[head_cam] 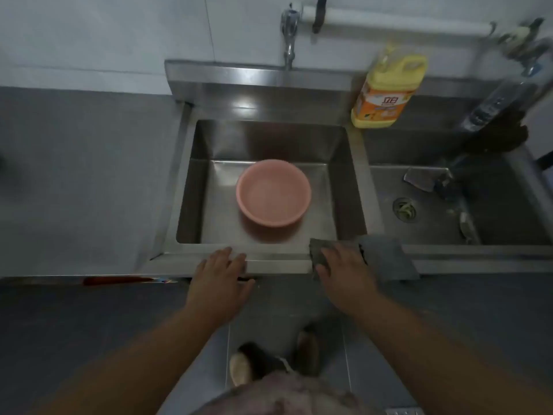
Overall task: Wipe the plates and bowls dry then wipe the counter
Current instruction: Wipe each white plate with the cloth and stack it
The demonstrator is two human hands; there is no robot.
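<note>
A pink bowl (273,192) stands upright on the floor of the left steel sink basin (342,175). On the sink's front rim, a grey cloth (384,259) lies draped over the edge. My right hand (344,269) rests flat on the cloth's left part, fingers spread. To its left, my left hand (221,272) lies on the bare front rim (278,260) with straight fingers, holding nothing. Both hands are well in front of the bowl and apart from it.
A grey counter (83,175) stretches left of the sink. A yellow detergent bottle (386,88) stands on the divider at the back. The right basin (434,229) holds a cleaver (420,179) and a drain with scraps. A tap (288,37) hangs above the left basin.
</note>
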